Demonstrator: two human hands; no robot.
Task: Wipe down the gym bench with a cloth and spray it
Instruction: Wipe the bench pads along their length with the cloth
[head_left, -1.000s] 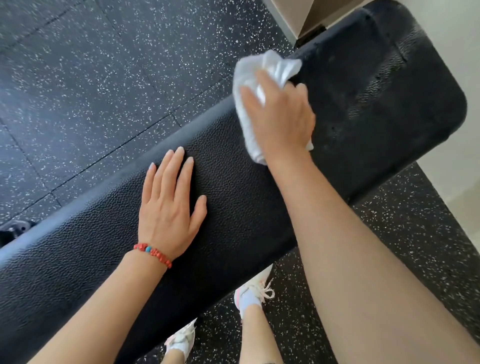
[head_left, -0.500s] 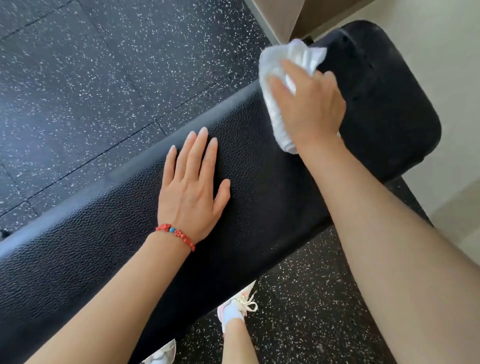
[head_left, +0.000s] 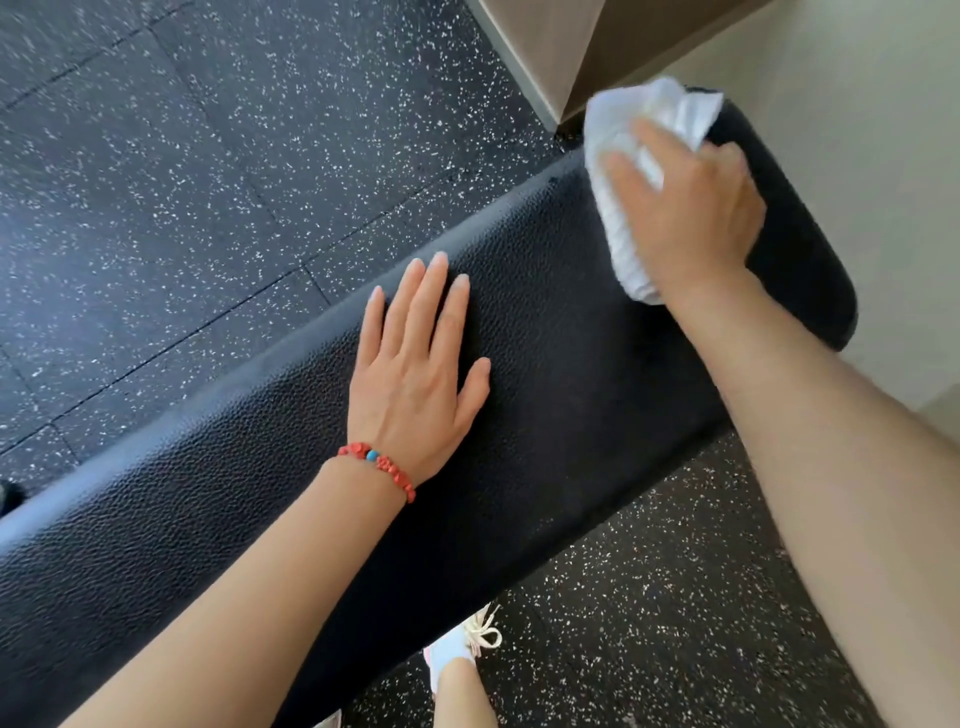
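Observation:
A black padded gym bench (head_left: 561, 384) runs diagonally from lower left to upper right. My right hand (head_left: 685, 208) presses a crumpled white cloth (head_left: 631, 135) onto the pad near its far right end, fingers curled over the cloth. My left hand (head_left: 421, 369) lies flat on the middle of the pad with straight fingers, a red bead bracelet on its wrist. No spray bottle is in view.
Dark speckled rubber floor tiles (head_left: 218, 156) surround the bench. A beige wall and a brown column base (head_left: 587, 47) stand just beyond the bench's right end. My foot in a white shoe (head_left: 462, 644) stands under the near edge.
My right hand has slid the cloth along the pad toward its far right end. My left hand has stayed flat on the pad.

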